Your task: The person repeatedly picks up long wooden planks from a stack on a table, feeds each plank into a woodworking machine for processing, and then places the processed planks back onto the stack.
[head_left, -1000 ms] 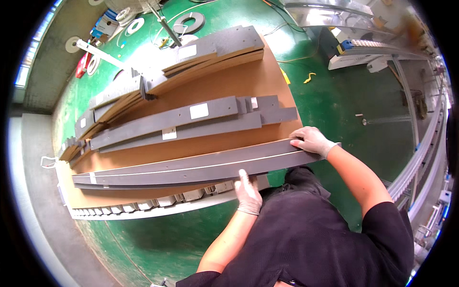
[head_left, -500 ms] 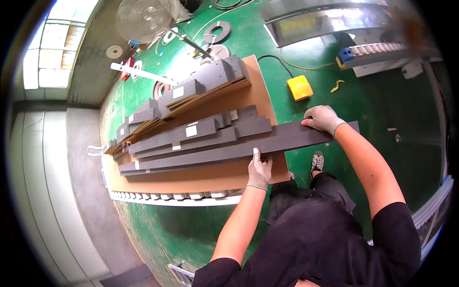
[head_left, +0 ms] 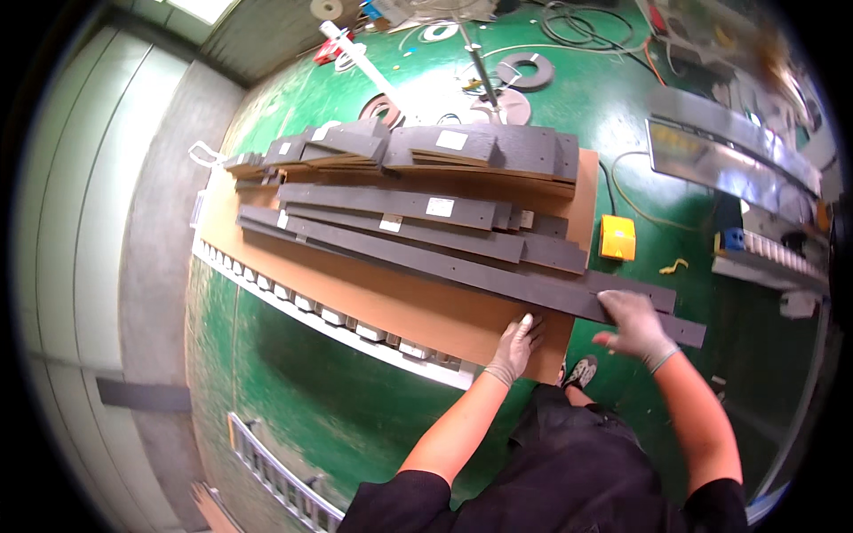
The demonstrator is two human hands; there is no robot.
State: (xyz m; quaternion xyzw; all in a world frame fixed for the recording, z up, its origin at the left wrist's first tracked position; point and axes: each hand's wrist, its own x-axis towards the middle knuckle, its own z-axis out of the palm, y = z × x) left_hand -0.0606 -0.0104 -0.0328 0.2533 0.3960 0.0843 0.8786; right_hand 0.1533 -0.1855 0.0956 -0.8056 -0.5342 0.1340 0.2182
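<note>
A long dark grey strip panel (head_left: 426,264) lies slanting along the near side of a brown board (head_left: 373,286), its right end sticking out past the board's edge. My right hand (head_left: 638,324), in a thin pale glove, rests its fingers on that overhanging part, thumb stretched out apart below. Close to the near right corner of the board is my left hand (head_left: 515,348), also gloved, clear of the strip, with fingers loosely spread on the board. Behind lie shorter dark panels (head_left: 355,200) with white labels, and another row of stacked dark panels (head_left: 524,147).
White rollers (head_left: 333,316) line the board's near side. A yellow foot-pedal box (head_left: 617,238) with a cable sits on the green floor to the right, near a roller track (head_left: 782,258). Rolls of edging tape (head_left: 524,71) and a stand pole (head_left: 480,67) are beyond.
My left hand has let go of the long strip and moved onto the board. My right hand has slid back along the strip, its thumb now apart. The view has turned.
</note>
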